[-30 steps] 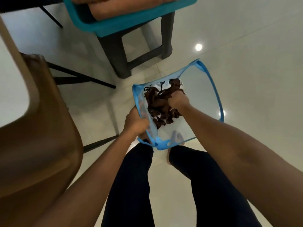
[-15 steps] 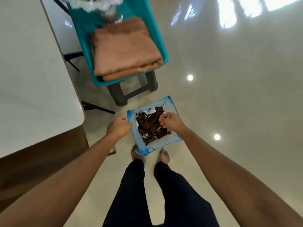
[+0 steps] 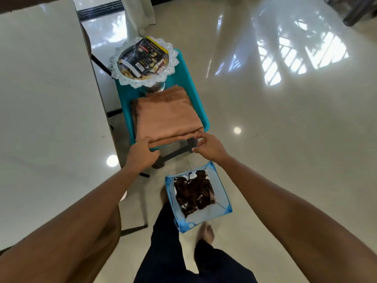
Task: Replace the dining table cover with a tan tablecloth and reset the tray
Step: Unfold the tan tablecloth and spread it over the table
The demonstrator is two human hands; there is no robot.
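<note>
Glossy pale floor (image 3: 285,150), bare white table (image 3: 47,99) on the left. Curled tight over the near left fold with the left hand (image 3: 142,154), pinching the near right corner with the right hand (image 3: 208,149). Gripping the tan tablecloth (image 3: 165,117), folded thick in a teal bin (image 3: 196,94) beside the table, glass tray (image 3: 173,62) behind. Looks soft, floppy, fairly weighty; best scooped from under the fold at both corners, or risks spilling open.
</note>
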